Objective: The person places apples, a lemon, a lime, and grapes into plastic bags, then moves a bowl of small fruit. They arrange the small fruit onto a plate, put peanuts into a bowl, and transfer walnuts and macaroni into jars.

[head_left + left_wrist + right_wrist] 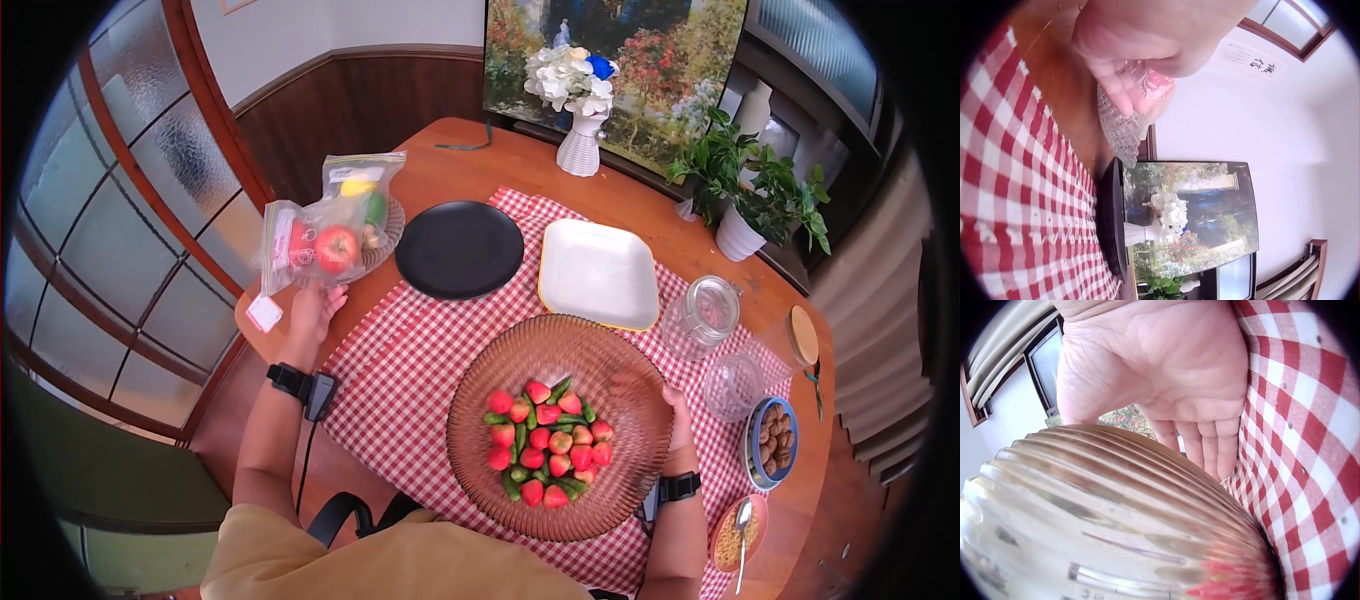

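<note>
In the head view, my left hand (315, 312) is at the near edge of a clear glass plate (385, 240), gripping its rim. On that plate lie zip bags, one with a red apple (338, 249), another with yellow and green produce (370, 200). In the left wrist view, the fingers of my left hand (1141, 44) lie over the plate's patterned side (1117, 134); the thumb tip is hidden. A large ribbed amber bowl (500, 370) holds strawberries (555, 495) and small green peppers (512, 486). My right hand (1166, 362) rests along the bowl's right side, fingers extended.
On the checked cloth (370, 370) are a black plate (460, 250) and a white dish (600, 272). Glass jars (700, 318), a bowl of walnuts (776, 440) and a bowl with a spoon (742, 530) stand right. A flower vase (578, 148) and potted plant (740, 232) stand behind.
</note>
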